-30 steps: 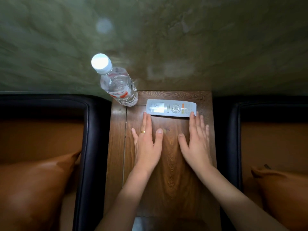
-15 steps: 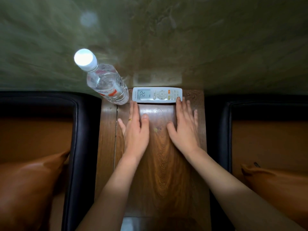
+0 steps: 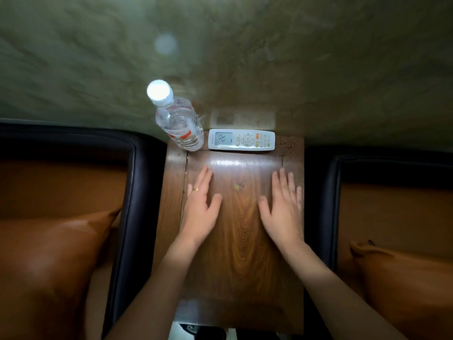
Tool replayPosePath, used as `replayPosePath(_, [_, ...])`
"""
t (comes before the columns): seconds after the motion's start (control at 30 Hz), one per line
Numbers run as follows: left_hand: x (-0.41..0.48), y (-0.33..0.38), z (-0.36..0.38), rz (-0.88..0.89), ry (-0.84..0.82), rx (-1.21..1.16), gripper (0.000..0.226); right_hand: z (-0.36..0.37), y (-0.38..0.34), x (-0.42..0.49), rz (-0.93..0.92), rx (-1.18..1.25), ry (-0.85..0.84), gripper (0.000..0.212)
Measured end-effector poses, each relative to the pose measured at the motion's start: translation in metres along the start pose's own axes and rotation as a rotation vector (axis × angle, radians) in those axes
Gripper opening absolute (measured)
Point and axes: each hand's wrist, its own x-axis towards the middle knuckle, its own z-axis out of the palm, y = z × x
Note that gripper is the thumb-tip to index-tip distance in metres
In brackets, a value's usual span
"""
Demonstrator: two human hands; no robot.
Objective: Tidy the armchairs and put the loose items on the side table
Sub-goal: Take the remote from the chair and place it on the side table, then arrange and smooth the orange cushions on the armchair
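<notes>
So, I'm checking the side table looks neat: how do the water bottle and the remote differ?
The water bottle stands upright; the remote lies flat, face up. The bottle is clear with a white cap; the remote is white and opaque, its screen reading 22. Both sit at the far end of the side table, next to each other.

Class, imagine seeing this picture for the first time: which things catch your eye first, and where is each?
A clear water bottle stands at the far left corner of the wooden side table, beside a white remote control lying along its far edge. Nearer the camera, the left hand and right hand spread open over the wood.
</notes>
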Motion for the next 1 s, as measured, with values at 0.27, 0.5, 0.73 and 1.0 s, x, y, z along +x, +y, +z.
replayPosePath(0.27, [-0.137,-0.028,-0.022,-0.233,-0.063,0.006,0.054,-0.005,-0.010,-0.107,0.119,-0.122,-0.320,0.080])
replayPosePath(0.5, [-0.227,-0.015,-0.045,-0.597,-0.015,-0.341,0.069,-0.016,-0.046,-0.175,0.078,-0.221,-0.598,0.075])
replayPosePath(0.73, [-0.290,-0.019,-0.064,-0.661,0.134,-0.402,0.049,-0.019,-0.101,-0.184,-0.125,-0.155,-0.789,0.036])
replayPosePath(1.0, [-0.404,-0.081,-0.108,-0.769,0.428,-0.593,0.035,0.008,-0.158,-0.228,-0.377,-0.375,-1.027,0.048])
